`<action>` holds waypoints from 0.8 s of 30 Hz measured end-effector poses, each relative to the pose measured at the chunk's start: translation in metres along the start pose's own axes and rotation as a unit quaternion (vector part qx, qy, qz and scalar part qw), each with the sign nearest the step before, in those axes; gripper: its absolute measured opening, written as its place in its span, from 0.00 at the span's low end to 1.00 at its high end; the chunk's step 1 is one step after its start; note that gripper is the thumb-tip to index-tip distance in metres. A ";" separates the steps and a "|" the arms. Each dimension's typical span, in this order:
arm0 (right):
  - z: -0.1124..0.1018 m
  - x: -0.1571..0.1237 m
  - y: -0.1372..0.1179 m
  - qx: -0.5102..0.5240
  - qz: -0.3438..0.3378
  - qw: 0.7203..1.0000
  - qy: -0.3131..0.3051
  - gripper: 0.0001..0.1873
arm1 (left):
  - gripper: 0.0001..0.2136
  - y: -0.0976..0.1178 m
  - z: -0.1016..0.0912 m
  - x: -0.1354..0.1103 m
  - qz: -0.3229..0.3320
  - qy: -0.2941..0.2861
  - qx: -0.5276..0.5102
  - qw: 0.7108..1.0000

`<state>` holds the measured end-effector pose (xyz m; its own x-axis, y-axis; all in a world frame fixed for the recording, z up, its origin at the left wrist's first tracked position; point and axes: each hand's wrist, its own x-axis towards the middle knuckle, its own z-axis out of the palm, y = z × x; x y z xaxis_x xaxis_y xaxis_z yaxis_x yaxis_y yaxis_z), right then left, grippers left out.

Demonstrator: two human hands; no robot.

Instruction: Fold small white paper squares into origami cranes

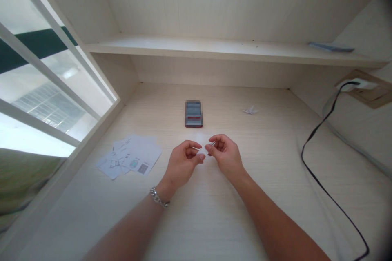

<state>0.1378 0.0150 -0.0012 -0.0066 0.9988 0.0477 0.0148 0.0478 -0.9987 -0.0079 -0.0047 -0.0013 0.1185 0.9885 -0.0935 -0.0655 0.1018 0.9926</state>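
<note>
Over the pale wood-grain desk [199, 220], both hands hover close together. The right hand [225, 155] grips a small whitish piece [212, 145] between its fingertips, too small to identify, while the left hand [182, 164] curls just beside it, its grip impossible to tell. Printed paper sheets [130, 157] lie to the left; beyond are a blurred phone [193, 113] and a tiny folded paper shape [251, 110].

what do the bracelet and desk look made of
The bracelet looks like polished silver-toned metal, going by its shiny chain links; which metal is unclear. The desk looks like pale wood-grain laminate, with fine even grain lines and a soft sheen.
</note>
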 end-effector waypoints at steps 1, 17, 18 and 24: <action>-0.001 0.000 0.000 0.010 0.005 1.000 -0.014 0.12 | 0.12 0.000 -0.001 0.000 0.001 0.002 0.007 1.000; -0.003 -0.003 0.001 -0.079 0.076 0.983 -0.150 0.09 | 0.09 0.008 -0.014 0.003 0.084 0.005 0.230 0.970; -0.002 -0.004 0.001 -0.077 0.078 0.984 -0.142 0.09 | 0.09 0.008 -0.014 0.003 0.083 0.007 0.224 0.971; 0.002 -0.005 0.004 -0.050 0.091 0.983 -0.150 0.10 | 0.11 -0.001 -0.016 0.007 0.057 0.026 0.134 0.989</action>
<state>0.1363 0.0102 -0.0052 -0.2898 0.9447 -0.1538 0.1418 -0.1165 -0.9830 -0.0227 0.0039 -0.0041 0.0748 0.9969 0.0235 0.1899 -0.0374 0.9811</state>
